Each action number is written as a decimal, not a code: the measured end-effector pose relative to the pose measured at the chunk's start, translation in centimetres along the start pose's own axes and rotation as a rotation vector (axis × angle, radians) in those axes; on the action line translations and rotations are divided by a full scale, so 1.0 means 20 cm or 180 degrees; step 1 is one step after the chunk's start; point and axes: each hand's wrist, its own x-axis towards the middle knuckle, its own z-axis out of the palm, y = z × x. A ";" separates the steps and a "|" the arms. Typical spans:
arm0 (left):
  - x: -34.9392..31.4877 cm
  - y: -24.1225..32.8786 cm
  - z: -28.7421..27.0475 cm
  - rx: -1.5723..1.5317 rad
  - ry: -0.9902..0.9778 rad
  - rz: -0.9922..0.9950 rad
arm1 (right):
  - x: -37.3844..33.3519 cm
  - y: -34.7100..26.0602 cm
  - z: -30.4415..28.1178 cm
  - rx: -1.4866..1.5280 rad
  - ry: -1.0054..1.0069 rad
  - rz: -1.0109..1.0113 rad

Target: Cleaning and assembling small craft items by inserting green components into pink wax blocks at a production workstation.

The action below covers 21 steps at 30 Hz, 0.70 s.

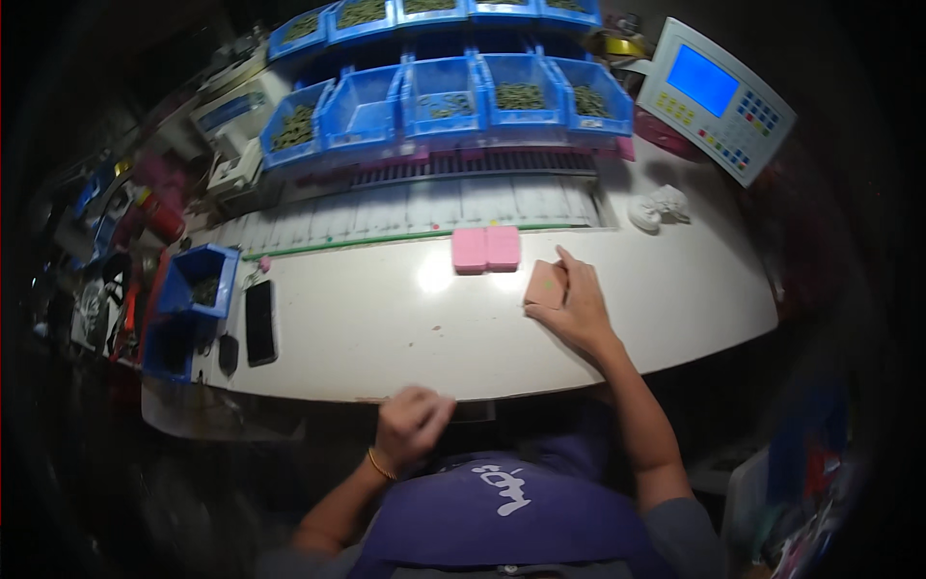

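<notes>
My right hand is closed around a small peach-coloured block, thumb at its near edge and fingers along its far side. A green mark shows on the block's top; whether it is solid or a stack of cards cannot be told. To its left and a little farther away, two pink blocks stand side by side on the white table. My left hand hovers at the table's front edge, somewhat blurred, with its fingers curled in. Anything inside that hand is hidden.
Blue bins with small greenish pieces line the back in two rows. A keypad unit with a blue screen stands back right, near a crumpled white cloth. At left lie a black phone and a blue bin.
</notes>
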 end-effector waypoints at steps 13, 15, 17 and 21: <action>1.39 -1.97 -0.18 0.1271 -0.1675 -0.1573 | 0.07 0.06 -0.01 -0.0572 0.0084 -0.0026; 1.18 -2.61 -1.14 0.0570 0.0072 -0.0666 | 0.14 -0.09 0.03 0.0156 0.0161 -0.0494; 1.52 -2.83 -0.62 0.0331 -0.0187 -0.0444 | 0.13 -0.01 0.02 -0.0204 0.0216 -0.0253; 1.44 -2.88 -0.60 0.0997 -0.0079 -0.0256 | 0.17 0.01 0.02 -0.0356 0.0288 -0.0104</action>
